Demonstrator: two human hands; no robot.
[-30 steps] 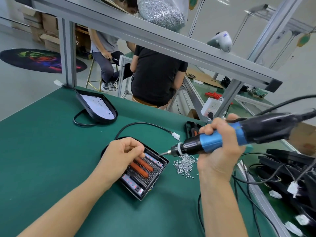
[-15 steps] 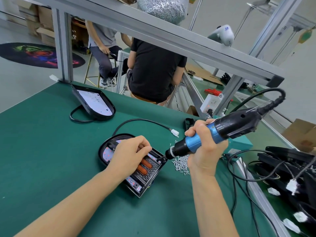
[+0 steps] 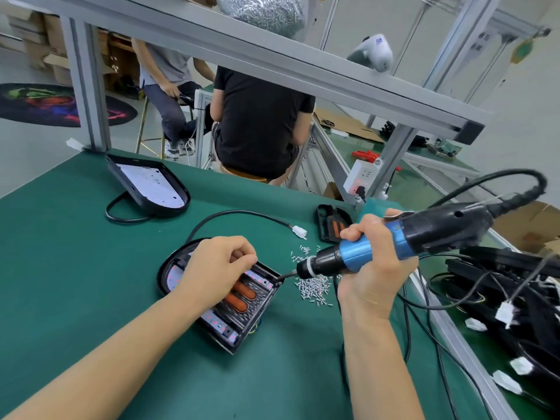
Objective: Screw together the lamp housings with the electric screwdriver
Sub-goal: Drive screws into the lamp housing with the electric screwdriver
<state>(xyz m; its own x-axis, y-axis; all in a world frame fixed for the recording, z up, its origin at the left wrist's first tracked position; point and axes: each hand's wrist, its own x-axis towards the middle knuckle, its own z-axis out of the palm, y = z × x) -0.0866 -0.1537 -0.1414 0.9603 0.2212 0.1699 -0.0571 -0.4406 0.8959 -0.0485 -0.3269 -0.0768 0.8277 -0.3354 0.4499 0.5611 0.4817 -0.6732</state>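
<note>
- The lamp housing (image 3: 242,301) lies flat on the green bench (image 3: 75,283), near the middle, with its ribbed inside and two orange strips facing up; its black cable runs off to the far side and ends in a white plug (image 3: 299,231).
- The left hand (image 3: 216,269) rests on the housing's far-left part, fingers curled and pressing down. It pins the part rather than wrapping round it, and whether the fingertips also pinch anything small I cannot tell.
- The right hand (image 3: 371,268) has a clenched grip on the blue barrel of the electric screwdriver (image 3: 388,244), which leans down to the left. Its bit meets the housing's far-right corner.
- The step in hand looks like driving the screw at that corner. To do it well, bring the tool more upright over the hole, so the bit sits square and does not slip out.
- Keep steady downward weight from the left hand, so the housing does not spin or skate.
- The loose screws (image 3: 313,287) lie just right of the housing, handy for the next corner.
- Mind the tool's cord (image 3: 485,183) looping to the right; slack there should not tug the tip.
</note>
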